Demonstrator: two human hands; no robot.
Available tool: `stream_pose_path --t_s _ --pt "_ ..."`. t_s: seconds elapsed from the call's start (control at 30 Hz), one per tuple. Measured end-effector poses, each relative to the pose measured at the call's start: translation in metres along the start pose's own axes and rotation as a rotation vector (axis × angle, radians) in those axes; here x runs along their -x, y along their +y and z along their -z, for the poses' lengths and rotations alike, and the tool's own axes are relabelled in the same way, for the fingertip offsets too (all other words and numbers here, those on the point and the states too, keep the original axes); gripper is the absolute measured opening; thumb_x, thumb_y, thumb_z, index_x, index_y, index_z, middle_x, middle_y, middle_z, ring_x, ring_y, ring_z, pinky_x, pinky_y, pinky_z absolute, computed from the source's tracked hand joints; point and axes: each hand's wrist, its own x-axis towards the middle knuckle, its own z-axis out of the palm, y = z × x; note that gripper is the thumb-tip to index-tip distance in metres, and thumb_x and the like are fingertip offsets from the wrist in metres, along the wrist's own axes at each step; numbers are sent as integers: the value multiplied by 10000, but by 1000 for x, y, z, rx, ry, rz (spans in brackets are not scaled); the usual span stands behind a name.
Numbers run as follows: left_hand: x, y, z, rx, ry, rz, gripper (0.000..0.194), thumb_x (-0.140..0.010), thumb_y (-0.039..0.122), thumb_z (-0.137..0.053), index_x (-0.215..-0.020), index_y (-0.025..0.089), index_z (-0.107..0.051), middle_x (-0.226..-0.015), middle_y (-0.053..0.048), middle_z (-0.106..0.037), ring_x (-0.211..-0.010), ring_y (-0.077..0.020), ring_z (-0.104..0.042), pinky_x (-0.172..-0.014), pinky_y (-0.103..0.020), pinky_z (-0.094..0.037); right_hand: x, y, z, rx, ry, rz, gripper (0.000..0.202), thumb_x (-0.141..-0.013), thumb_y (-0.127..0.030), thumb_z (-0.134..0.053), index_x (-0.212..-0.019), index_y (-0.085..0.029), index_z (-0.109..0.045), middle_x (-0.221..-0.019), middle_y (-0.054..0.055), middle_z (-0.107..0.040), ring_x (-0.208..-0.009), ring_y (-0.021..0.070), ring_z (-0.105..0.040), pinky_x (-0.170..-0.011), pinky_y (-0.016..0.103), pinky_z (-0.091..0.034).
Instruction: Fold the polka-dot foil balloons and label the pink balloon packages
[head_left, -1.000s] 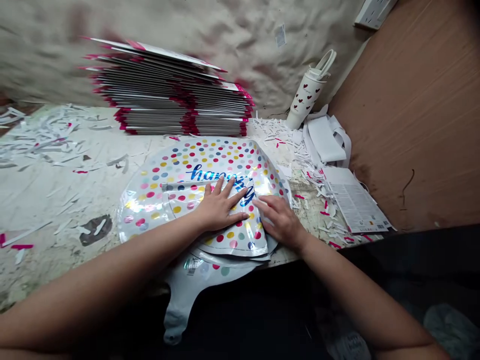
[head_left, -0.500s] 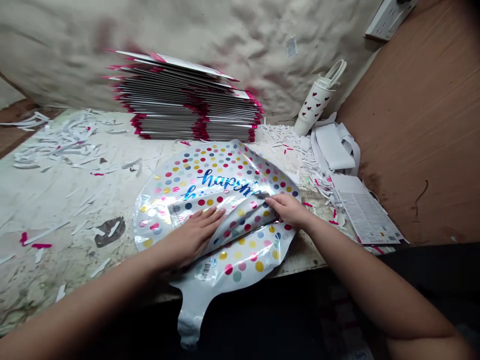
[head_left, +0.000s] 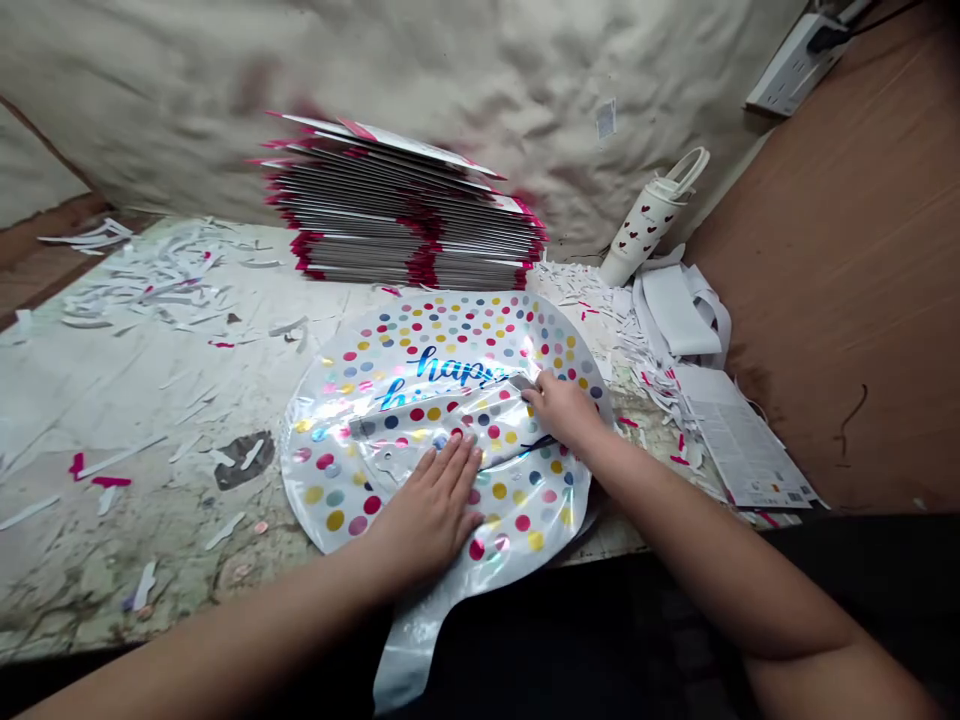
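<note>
Polka-dotted foil balloon (head_left: 450, 335) lies flat at the near edge of the table (head_left: 161, 370), tail (head_left: 411, 645) hanging over. From the near left, the left hand (head_left: 435, 505) rests palm down on it, fingers extended. From the right, the right hand (head_left: 566, 408) curls its fingers at a folded layer (head_left: 491, 414); I can't tell whether they pinch it. Blue script reads "happ"; the printed sheet (head_left: 742, 435) at far right is too small to read.
</note>
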Motion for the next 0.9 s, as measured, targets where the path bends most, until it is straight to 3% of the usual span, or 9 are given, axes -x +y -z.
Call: stream_pose_path --t_s 0.1,0.17,0.27,0.33,0.5,0.63,0.73,0.83,0.9 --pt "7 -3 -13 -11 -39 34 641 -878 483 -366 -1378 83 -328 -1442 -172 -273 -1338 -303 -235 -1062 -475 -268 19 -11 -12 83 85 346 527 -925 -416 -316 -1377 -144 -311 -1398 162 -378 -1269 285 -356 -962 412 -339" --pt "9 -5 -12 -5 -49 28 664 -876 513 -347 -1380 81 -323 -1446 -175 -258 -1345 -302 -214 -1071 -475 -244 27 -11 -21 95 -1 599 648 -897 -523 -316 -1427 -170 -199 -1492 107 -202 -1365 265 -169 -1067 453 -215" --pt "9 -6 -7 6 -74 32 688 -879 527 -319 -1386 62 -299 -1450 -185 -227 -1348 -307 -201 -1068 -479 -242 27 3 -30 51 -134 496 761 -868 -591 -306 -1442 -125 -123 -1505 126 -113 -1382 270 -92 -1093 491 -140" --pt "9 -5 -6 14 -90 39 688 -884 522 -308 -1392 60 -279 -1456 -183 -202 -1351 -304 -189 -1066 -476 -248 26 16 -29 30 -66 349 765 -877 -556 -317 -1439 -82 -103 -1500 169 -83 -1381 287 -80 -1085 512 -148" --pt "9 -6 -5 23 -105 34 680 -882 529 -315 -1394 82 -286 -1457 -170 -213 -1357 -285 -175 -1079 -462 -225 39 28 -18 182 73 777 506 -872 -224 -434 -1363 -132 -351 -1442 150 -312 -1343 268 -246 -1074 480 -221" --pt "2 -1 8 23 -158 29 676 -885 531 -304 -1384 75 -309 -1447 -176 -248 -1343 -292 -223 -1065 -462 -263 42 17 -14 331 207 744 340 -879 -77 -340 -1129 -60 -569 -1127 218 -596 -1105 308 -527 -946 513 -377" --pt "-9 5 22 -31 -189 101 590 -876 434 -390 -1316 43 -423 -1371 -204 -399 -1287 -327 -342 -1043 -486 -297 51 6 -17 246 285 895 305 -887 -80 -341 -920 -106 -643 -842 136 -672 -924 252 -611 -937 483 -401" --pt "-16 4 26 -77 -179 193 454 -819 124 -422 -1256 25 -489 -1281 -208 -511 -1216 -313 -449 -1004 -442 -373 66 8 -26 -89 361 1010 279 -868 -126 -423 -1093 -183 -579 -1059 101 -639 -1085 221 -547 -983 415 -399" --pt "-15 -3 20 -15 -129 179 525 -775 18 -378 -1292 66 -458 -1316 -166 -491 -1224 -271 -450 -985 -390 -414 74 18 -33 -307 394 801 506 -828 -176 -496 -1319 -210 -382 -1330 118 -458 -1272 240 -379 -1027 432 -365"
